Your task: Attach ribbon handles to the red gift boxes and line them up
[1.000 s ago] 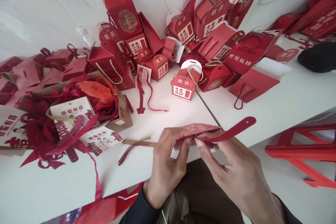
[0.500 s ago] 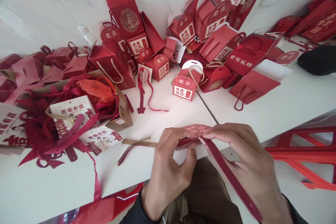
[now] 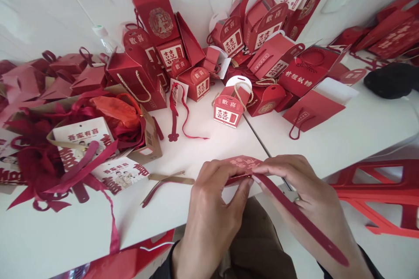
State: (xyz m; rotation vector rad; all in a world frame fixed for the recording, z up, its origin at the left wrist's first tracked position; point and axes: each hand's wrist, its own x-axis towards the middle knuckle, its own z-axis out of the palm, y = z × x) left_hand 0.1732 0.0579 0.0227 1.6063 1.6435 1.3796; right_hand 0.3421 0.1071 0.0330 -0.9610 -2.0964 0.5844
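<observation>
A red printed card box [image 3: 240, 162] is held between both hands at the table's front edge. My left hand [image 3: 214, 205] pinches its near left edge, thumb and fingers closed on it. My right hand [image 3: 304, 196] is closed at the box's right corner, where one end of a dark red strap [image 3: 304, 220] meets the box. The strap slants down to the right across my right hand, its far end loose. Fingers hide much of the box.
Finished red boxes [image 3: 228, 107] stand along the wall. A carton [image 3: 149, 141] of ribbons and cards is at the left, with loose straps [image 3: 166, 178] beside it. A red stool [image 3: 382, 192] stands at the right, a black object [image 3: 393, 80] behind.
My left thumb has moved up against the box near the strap's end. The strap's loose end has swung to the right. The view has shifted slightly.
</observation>
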